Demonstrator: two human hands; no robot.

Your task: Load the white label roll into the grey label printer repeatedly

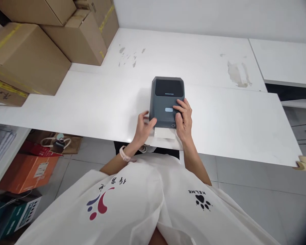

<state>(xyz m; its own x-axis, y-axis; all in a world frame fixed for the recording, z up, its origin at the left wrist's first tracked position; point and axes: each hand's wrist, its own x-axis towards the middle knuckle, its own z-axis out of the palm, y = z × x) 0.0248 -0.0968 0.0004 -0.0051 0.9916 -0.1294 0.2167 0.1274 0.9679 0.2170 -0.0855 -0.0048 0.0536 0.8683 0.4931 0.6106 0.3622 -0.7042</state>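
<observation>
In the head view, a dark grey device (159, 105) was seen lying on the white table (226, 119), near its front edge and between the 2 hands. Its body was boxy with cut corners; the far part of its top was taken up by a glossy black panel (169, 86), and a small pale rectangular patch (169, 110) was set nearer the front. A strip of white paper (165, 133) was seen at the device's near end. The left hand (143, 129) was placed at the near left corner, its thumb laid on the edge and its fingers curved beside the side wall; whether the device was gripped by it could not be told. The right hand (184, 119) was laid over the right edge, with fingers spread on the top; whether a firm hold was taken could not be told either. Small lettering was borne by the black panel, too fine to be read. On the white shirt (145, 197), "KELME" was printed upside down beside a black paw mark, and dark characters were set above a red and purple emblem. Handwritten characters were shown on the lowest cardboard box (15, 97) at left.
</observation>
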